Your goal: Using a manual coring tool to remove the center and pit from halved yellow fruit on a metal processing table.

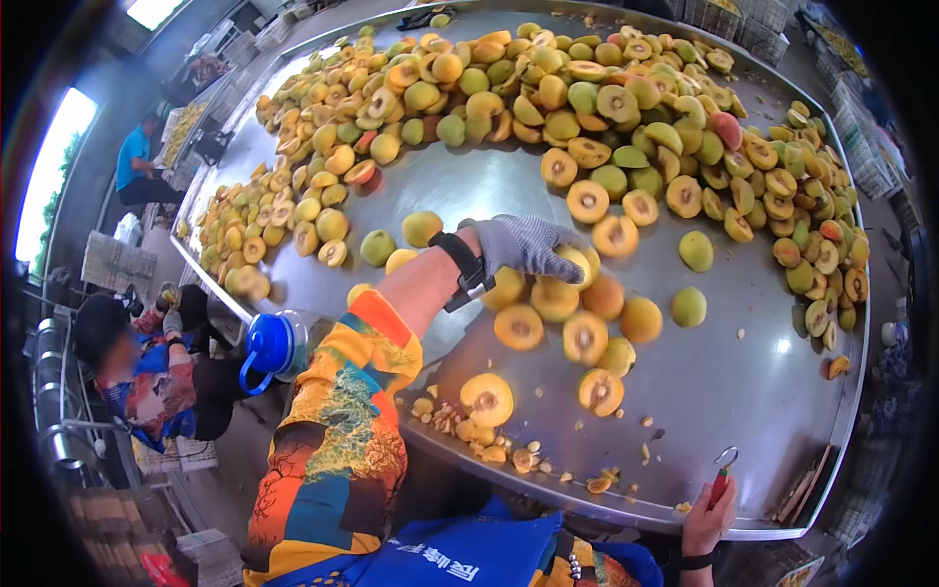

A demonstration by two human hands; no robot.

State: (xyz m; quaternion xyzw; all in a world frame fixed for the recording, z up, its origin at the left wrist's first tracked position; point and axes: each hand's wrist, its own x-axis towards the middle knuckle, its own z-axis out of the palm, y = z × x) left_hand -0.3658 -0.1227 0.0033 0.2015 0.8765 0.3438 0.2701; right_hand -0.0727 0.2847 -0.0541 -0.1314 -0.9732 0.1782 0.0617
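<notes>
My left hand [533, 249], in a grey knit glove, reaches over the middle of a metal table [469, 181]. Its fingers curl round a yellow peach half [579, 266], partly hidden beneath them. Loose peach halves [585, 338] lie close by, some cut side up with the pit showing. At the table's near right edge, my bare right hand [709, 519] grips a red-handled pitting tool [721, 481] with a curved metal loop pointing up.
A large heap of peach halves [479, 78] spreads along the far and side edges. Pits and scraps [523, 458] lie near the front rim. A blue-lidded jug [274, 347] stands left. A seated co-worker [147, 372] and another person in blue [137, 161] are beyond the left side.
</notes>
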